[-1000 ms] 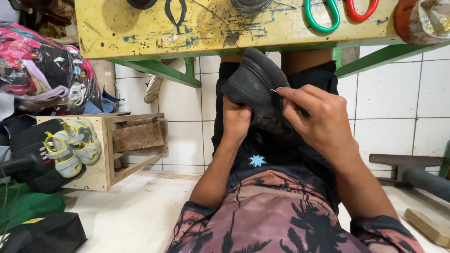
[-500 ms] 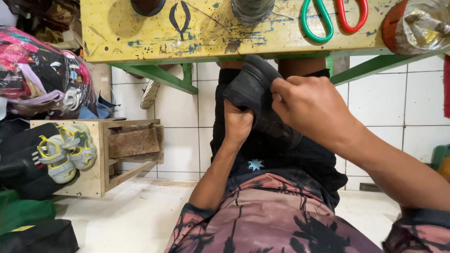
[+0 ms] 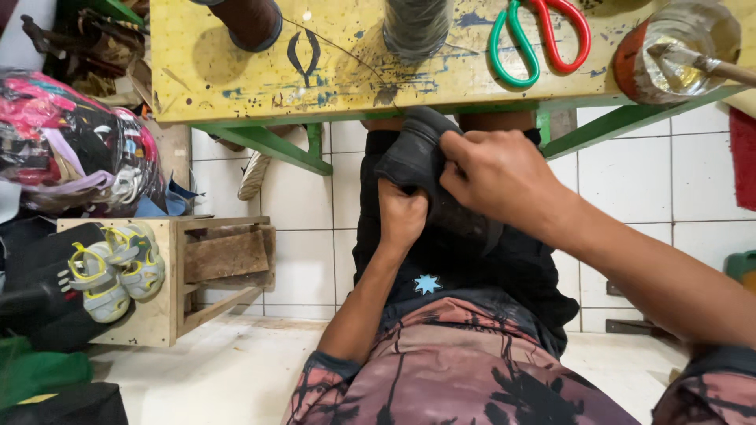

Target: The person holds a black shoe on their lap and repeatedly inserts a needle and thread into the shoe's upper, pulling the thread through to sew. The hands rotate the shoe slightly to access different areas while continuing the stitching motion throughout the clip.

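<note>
- Both my hands are on a black shoe (image 3: pixel 421 157) in the middle of the frame, just under the edge of the yellow desk (image 3: pixel 331 79).
- My left hand (image 3: pixel 403 216) is closed in a fist around the lower part of the shoe, knuckles toward me.
- My right hand (image 3: pixel 496 177) comes in from the right, fingers curled over the top of the shoe and pinching its dark material.
- Below the shoe lie my black shirt with a small blue star (image 3: pixel 428 284) and patterned reddish shorts (image 3: pixel 472 370).
- On the desk, along the top of the frame: scissors (image 3: pixel 539 35) with one green and one red handle, a dark spool (image 3: pixel 416 27), a brown spool (image 3: pixel 250 20), and at the upper right a round tin (image 3: pixel 669 55) with a stick in it.
- At the left, a wooden rack (image 3: pixel 197 267) carries a pair of small grey and yellow sandals (image 3: pixel 114 267); above it, a bulging plastic bag (image 3: pixel 71 149) of colourful things.
- Behind all this, a white tiled wall (image 3: pixel 646 181).
</note>
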